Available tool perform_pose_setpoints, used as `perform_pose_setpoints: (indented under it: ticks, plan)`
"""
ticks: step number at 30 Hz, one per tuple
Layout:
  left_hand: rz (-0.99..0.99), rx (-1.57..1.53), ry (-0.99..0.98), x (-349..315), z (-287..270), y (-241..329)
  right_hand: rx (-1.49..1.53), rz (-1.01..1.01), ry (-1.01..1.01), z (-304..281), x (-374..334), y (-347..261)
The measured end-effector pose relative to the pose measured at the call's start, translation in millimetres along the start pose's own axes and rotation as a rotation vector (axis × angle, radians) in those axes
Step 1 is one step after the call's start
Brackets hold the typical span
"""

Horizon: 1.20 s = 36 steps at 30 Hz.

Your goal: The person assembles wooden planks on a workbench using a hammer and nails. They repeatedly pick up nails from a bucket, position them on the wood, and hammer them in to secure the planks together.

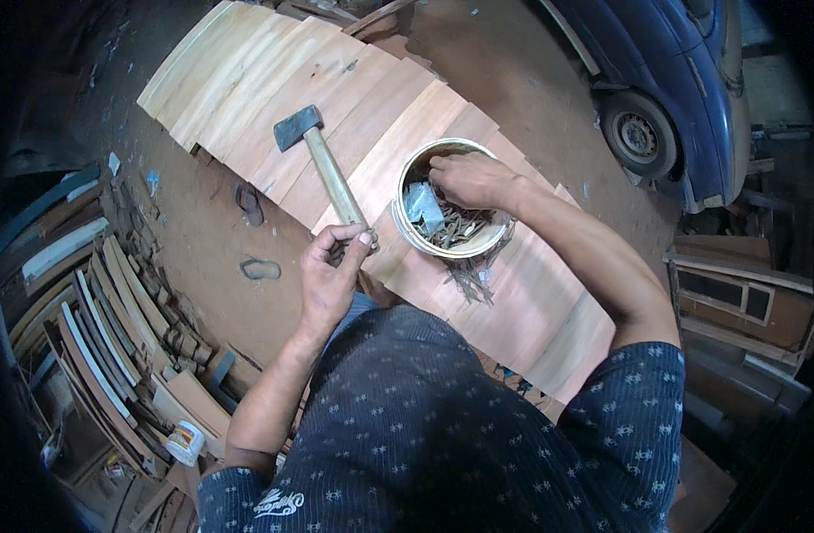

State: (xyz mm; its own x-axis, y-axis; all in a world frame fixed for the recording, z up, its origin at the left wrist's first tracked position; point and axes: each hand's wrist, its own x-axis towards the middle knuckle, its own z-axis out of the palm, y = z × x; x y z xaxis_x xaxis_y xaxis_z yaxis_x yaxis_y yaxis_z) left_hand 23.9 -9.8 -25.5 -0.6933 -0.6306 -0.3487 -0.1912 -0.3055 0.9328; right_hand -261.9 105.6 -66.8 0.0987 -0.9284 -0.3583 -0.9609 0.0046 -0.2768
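My right hand (473, 180) reaches over the rim into a white bucket (405, 233), its fingers curled and their tips hidden. Inside the bucket lie many loose nails (460, 229) and a pale bluish plastic piece (422, 208). My left hand (332, 271) is beside the bucket, thumb and fingers pinched together; what small thing they hold is unclear. A hammer (334, 178) with a dark, broad head and a wooden handle lies on the planks, its handle end close to my left fingertips. More nails (471, 282) are spilled beside the bucket.
Joined wooden planks (385, 115) form a long surface under the bucket. Stacked timber strips (114, 320) and a small white tub (185, 442) are at left. Sandals (260, 268) lie on the floor. A blue car (682, 89) stands at far right, above wooden frames (744, 298).
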Motion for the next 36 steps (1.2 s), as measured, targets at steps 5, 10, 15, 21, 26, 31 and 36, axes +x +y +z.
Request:
perform_pose_setpoints:
  ticks: [5, 10, 15, 21, 26, 31, 36]
  plan:
    - [-0.020, 0.015, -0.064, 8.4, 3.8, 6.0, 0.675, 0.203, 0.234, -17.9, -34.5, -7.3]
    - [0.027, 0.039, -0.123, 26.3, 26.1, 15.2, 1.532, 0.600, 0.401, -30.7, -57.2, -33.1]
    - [-0.010, -0.058, -0.257, 40.4, 40.8, 28.5, 1.942, 0.408, 0.610, -35.7, -66.6, -72.2]
    - [-0.166, -0.305, -0.319, 32.4, 51.8, 40.6, 1.746, 0.346, 0.716, -49.6, -78.6, -103.6]
    - [-0.169, -0.333, -0.320, 20.6, 40.6, 53.0, 1.517, 0.271, 0.783, -71.4, -72.5, -128.5]
    - [-0.144, -0.267, -0.293, 19.1, 14.1, 62.4, 1.439, 0.266, 0.878, -76.3, -49.4, -148.4]
    - [0.017, -0.110, -0.312, 35.0, -32.8, 72.7, 1.145, 0.308, 0.864, -89.4, -2.8, -169.9]
